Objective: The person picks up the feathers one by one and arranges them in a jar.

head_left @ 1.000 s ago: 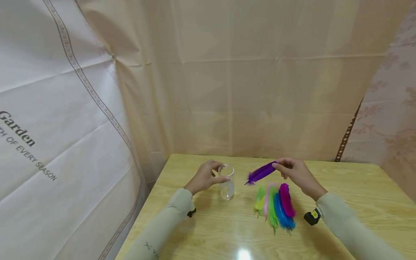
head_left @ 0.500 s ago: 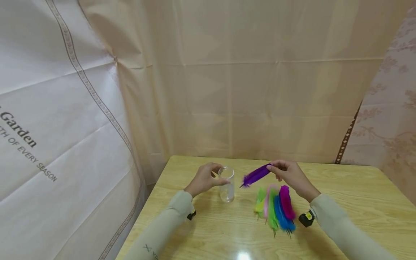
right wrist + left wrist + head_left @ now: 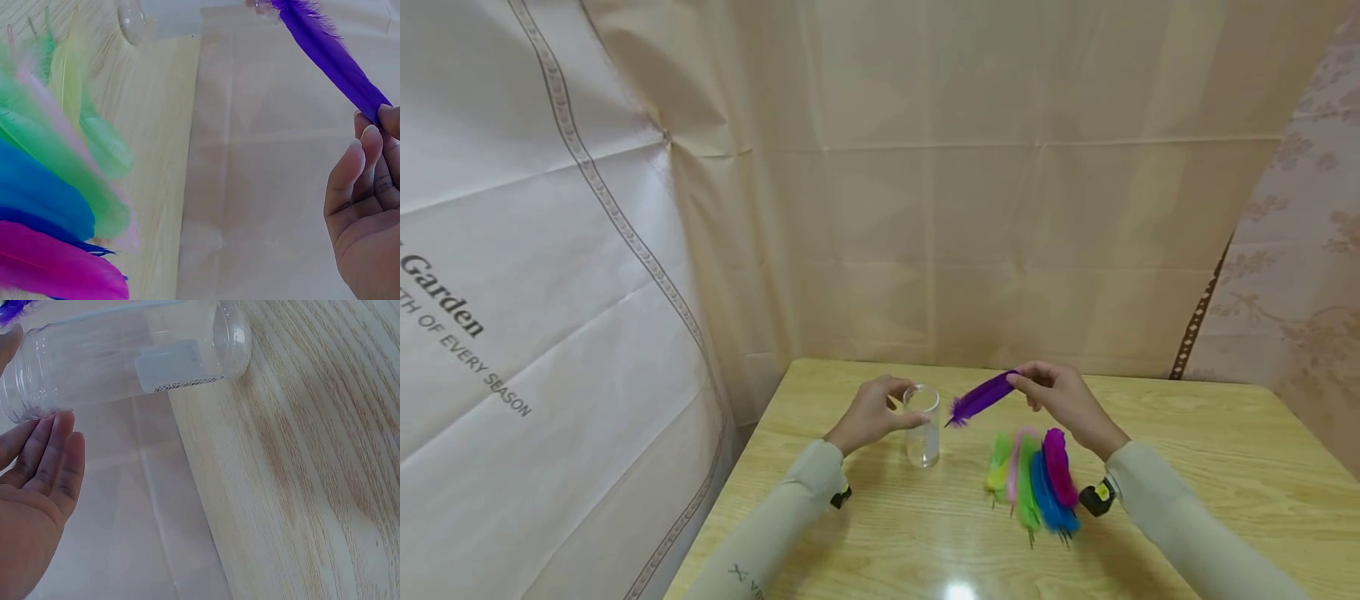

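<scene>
My left hand [image 3: 874,412] grips a clear jar [image 3: 922,442] near its rim, thumb on one side and fingers on the other. The jar stands upright on the table, and a pale label with a barcode [image 3: 172,365] shows on its wall in the left wrist view. In my right hand [image 3: 1060,400], thumb and fingers pinch a purple feather [image 3: 981,398] by its tip end. The feather slants down to the left, its fluffy quill end close to the jar's right side, a little below the rim.
Right of the jar, several feathers lie side by side on the wooden table [image 3: 880,533]: light green, yellow, pink, green, a blue feather [image 3: 1051,492] and a magenta feather [image 3: 1060,467]. A beige cloth [image 3: 1000,250] hangs behind the table, a white printed cloth [image 3: 550,333] at its left.
My right hand has moved left with the purple feather, bringing its quill end nearer the jar. The left hand keeps its grip, and the jar stays in place.
</scene>
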{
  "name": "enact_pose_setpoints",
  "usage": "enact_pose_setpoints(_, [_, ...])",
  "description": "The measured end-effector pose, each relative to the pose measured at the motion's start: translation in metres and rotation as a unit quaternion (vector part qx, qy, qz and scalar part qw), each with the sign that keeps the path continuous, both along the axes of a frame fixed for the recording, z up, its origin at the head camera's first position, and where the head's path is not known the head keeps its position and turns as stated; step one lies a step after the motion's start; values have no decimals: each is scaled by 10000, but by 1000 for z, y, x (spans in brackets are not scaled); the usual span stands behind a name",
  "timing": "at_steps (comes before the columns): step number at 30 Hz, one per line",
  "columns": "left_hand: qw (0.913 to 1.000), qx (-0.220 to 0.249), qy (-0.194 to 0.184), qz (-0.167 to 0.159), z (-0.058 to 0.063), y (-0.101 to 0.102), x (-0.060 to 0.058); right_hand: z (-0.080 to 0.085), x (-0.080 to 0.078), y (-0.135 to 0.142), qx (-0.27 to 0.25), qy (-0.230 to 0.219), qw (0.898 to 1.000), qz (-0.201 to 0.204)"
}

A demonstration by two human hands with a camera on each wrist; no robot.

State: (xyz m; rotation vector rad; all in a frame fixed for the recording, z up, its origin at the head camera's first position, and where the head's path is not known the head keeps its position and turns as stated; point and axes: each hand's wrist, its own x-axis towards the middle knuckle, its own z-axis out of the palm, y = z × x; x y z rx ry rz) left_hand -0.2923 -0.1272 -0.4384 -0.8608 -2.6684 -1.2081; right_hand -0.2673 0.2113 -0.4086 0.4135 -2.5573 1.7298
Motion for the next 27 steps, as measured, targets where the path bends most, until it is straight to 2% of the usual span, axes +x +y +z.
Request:
enact_pose_setpoints(5, [9999,40,35,-104,0,1,-1,2,0,-4,-109,138,9998,-36])
enact_pose_setpoints(12, [9999,77,34,-82,-2,-1,0,1,-1,-11,-172,238,9996,54])
enact_pose_setpoints(27, [9998,24,94,-198,-3,-2,0,8,-5,-24,-332,510,9981,-68])
